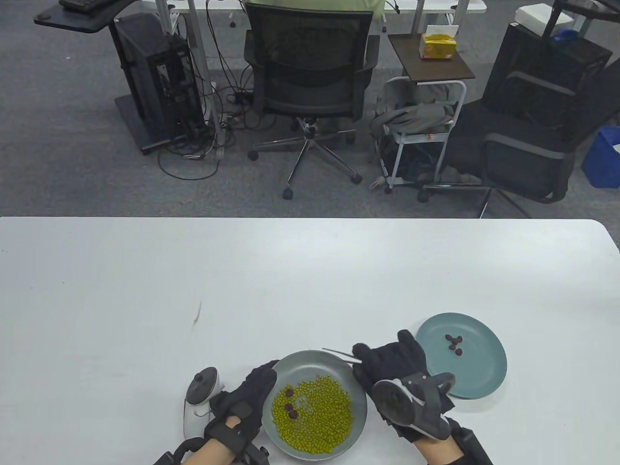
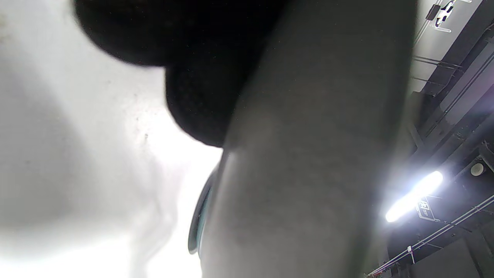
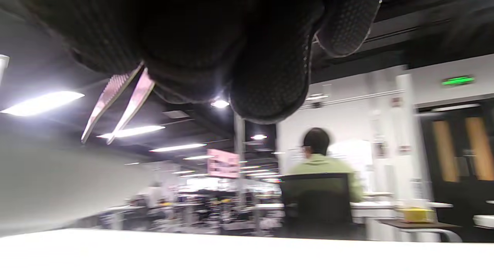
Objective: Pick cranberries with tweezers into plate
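Note:
A grey plate [image 1: 339, 363] near the front edge holds many green peas and three dark cranberries [image 1: 290, 406] on its left side. A teal plate [image 1: 484, 368] to its right holds several cranberries [image 1: 454, 343]. My right hand [image 1: 390, 361] holds metal tweezers [image 1: 341, 354] over the grey plate's far right rim, tips pointing left. In the right wrist view the tweezers [image 3: 115, 104] show slightly parted tips with nothing between them. My left hand [image 1: 249, 395] rests against the grey plate's left rim, whose outer wall [image 2: 308, 154] fills the left wrist view.
The white table [image 1: 242, 271] stretches far behind the plates. Beyond its far edge stand office chairs [image 1: 310, 77], a small cart [image 1: 421, 131] and a computer tower [image 1: 155, 77]. A small dark mark [image 1: 197, 314] lies on the table left of centre.

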A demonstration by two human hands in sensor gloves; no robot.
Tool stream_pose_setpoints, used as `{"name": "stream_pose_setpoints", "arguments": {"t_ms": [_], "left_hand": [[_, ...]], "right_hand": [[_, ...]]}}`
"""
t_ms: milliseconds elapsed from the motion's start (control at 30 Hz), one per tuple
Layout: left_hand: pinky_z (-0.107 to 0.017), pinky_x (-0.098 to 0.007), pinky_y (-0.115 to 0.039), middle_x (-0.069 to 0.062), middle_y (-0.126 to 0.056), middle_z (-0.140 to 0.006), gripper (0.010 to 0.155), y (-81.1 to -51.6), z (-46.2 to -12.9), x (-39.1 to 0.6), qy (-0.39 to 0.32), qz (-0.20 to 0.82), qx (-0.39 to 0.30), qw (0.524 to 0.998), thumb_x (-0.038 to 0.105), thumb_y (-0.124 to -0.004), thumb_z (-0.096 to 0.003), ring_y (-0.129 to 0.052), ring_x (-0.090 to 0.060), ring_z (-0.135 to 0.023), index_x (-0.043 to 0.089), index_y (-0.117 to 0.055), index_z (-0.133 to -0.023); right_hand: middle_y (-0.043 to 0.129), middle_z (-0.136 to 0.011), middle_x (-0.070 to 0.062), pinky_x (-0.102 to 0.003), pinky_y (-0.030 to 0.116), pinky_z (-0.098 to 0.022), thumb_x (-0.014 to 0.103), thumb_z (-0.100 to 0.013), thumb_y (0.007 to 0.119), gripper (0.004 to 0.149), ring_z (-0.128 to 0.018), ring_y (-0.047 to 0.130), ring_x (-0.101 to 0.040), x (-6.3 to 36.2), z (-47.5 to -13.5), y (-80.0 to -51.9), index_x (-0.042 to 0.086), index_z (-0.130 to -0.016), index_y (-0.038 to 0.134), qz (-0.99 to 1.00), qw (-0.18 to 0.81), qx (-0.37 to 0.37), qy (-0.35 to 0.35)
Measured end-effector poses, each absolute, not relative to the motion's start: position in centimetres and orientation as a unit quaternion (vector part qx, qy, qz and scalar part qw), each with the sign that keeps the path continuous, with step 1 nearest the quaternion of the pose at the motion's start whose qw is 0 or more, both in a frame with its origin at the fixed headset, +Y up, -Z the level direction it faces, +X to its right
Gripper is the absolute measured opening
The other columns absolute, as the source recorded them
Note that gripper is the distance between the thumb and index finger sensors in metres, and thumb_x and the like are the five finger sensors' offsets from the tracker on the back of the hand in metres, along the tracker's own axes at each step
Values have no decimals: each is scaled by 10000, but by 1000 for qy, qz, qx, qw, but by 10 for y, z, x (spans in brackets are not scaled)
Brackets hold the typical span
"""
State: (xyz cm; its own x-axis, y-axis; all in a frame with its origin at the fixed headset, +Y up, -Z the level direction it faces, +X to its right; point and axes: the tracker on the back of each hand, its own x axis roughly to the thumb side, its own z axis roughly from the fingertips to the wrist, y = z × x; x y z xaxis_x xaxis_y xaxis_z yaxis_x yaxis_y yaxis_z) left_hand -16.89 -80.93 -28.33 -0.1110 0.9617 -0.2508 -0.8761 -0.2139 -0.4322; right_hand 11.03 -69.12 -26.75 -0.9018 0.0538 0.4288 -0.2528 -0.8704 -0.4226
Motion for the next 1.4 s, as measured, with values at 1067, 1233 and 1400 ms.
{"name": "stream_pose_setpoints", "arguments": {"t_ms": [1067, 1233, 1400], "left_hand": [[-215, -344, -902, -36, -778, -879, 595, -812, -282, -165, -96, 737, -247, 621, 541, -605, -544, -1085, -228, -361, 227, -463, -1029], [-216, -343, -902, -37, -778, -878, 594, -812, -281, -165, -95, 736, -247, 623, 540, -606, -544, -1085, -229, -359, 227, -463, -1029], [-214, -344, -902, -37, -779, -878, 596, -812, -282, -166, -96, 737, -248, 622, 542, -606, -543, -1085, -228, -359, 227, -465, -1029]], "right_hand": [[897, -537, 185, -478, 492, -760, 558, -337, 740, 483, -644, 898, -103, 85, -247, -696, 363, -772, 814, 924, 36, 297, -237], [903, -520, 181, -482, 498, -757, 544, -338, 746, 479, -617, 908, -107, 83, -247, -697, 340, -764, 828, 924, 40, 301, -232], [902, -510, 178, -481, 503, -755, 533, -341, 747, 475, -607, 911, -107, 84, -248, -697, 321, -756, 838, 924, 52, 296, -234]]}}
